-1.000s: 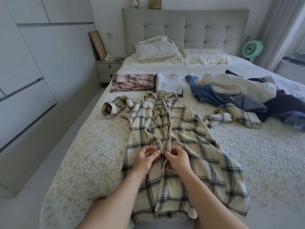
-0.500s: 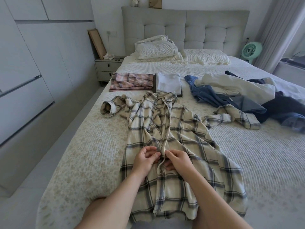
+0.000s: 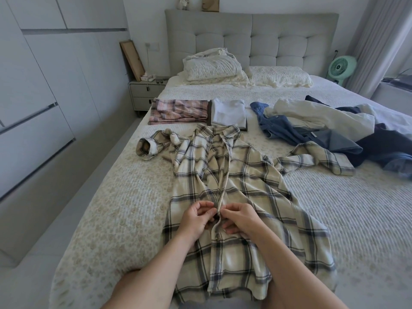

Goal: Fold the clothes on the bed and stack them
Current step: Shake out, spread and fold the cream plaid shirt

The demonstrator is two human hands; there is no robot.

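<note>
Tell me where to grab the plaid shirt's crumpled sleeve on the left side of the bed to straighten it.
Grip the rolled cuff of the plaid shirt, coming from the bed's left edge. Its open end faces outward and lies clear of everything else, so it is probably easiest to pinch and pull flat.

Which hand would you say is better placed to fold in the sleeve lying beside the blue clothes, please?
Probably the right hand: that sleeve lies on its side of the plaid shirt.

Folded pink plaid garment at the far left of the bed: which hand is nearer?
Left. The left hand lies directly below the folded pink plaid garment on the cream plaid shirt; the right hand sits just beyond it across the placket, further right.
</note>
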